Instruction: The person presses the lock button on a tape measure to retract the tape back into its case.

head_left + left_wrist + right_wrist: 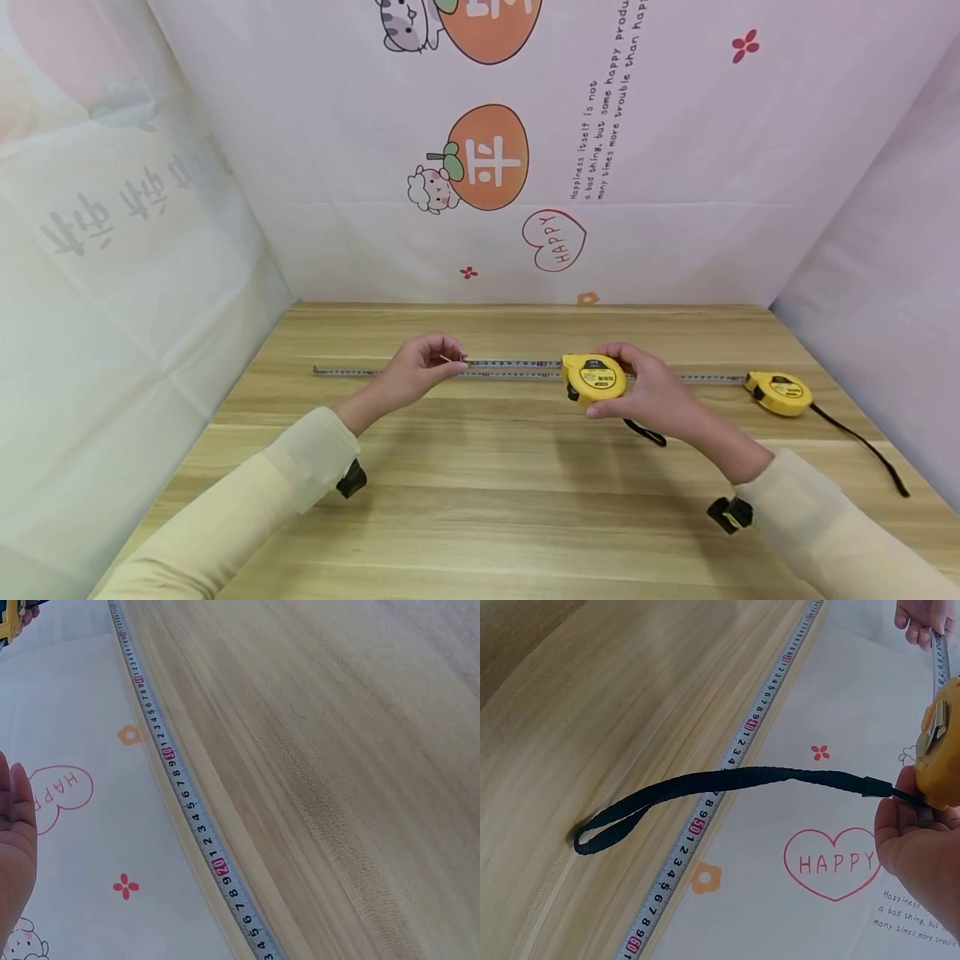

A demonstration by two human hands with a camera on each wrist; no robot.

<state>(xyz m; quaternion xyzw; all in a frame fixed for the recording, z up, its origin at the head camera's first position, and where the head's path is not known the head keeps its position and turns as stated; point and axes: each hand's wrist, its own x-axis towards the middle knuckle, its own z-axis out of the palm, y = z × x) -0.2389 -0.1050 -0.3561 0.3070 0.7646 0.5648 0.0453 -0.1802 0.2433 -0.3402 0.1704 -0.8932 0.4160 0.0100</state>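
My right hand (651, 390) grips a yellow tape measure (597, 380) by its case, thumb below and fingers over the top. A short length of its blade (517, 364) runs out leftward to my left hand (422, 363), which pinches the end between thumb and fingertips. From the held case dangles a black wrist strap (705, 781), seen in full in the right wrist view. Behind the held tape, a second blade (189, 806) lies stretched along the tabletop, its markings showing in the left wrist view. It leads to another yellow tape measure (782, 394) on the right.
The wooden table (480, 517) has a white printed cloth (360, 208) rising at its back, with more cloth at both sides. A black strap (862, 437) trails from the second tape measure toward the right edge. Small black devices (730, 515) sit at both wrists.
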